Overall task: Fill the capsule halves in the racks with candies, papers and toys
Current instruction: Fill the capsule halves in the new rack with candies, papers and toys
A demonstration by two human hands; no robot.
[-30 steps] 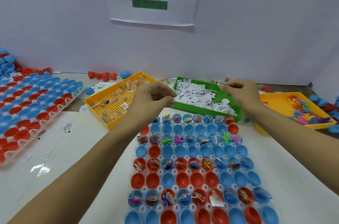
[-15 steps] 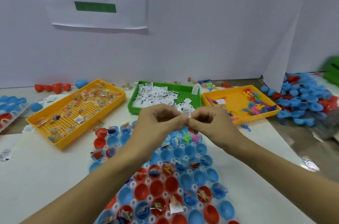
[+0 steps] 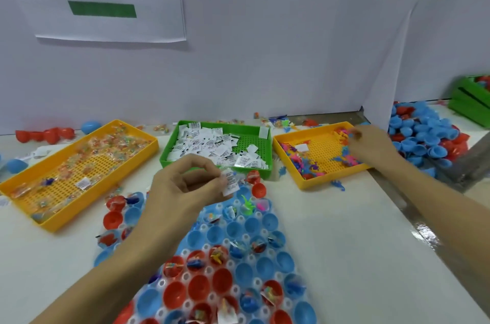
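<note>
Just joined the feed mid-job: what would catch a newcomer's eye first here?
The rack of red and blue capsule halves in the near centre, many already filled. Behind it stand three trays: a yellow candy tray at left, a green paper tray in the middle, a yellow toy tray at right. The left hand pinches a paper slip above the rack; the right hand reaches into the toys.

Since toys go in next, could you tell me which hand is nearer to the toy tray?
Right. The right hand is over the toy tray's far right corner, fingers among the toys; the left hand pinches a paper above the rack, left of it.
</note>
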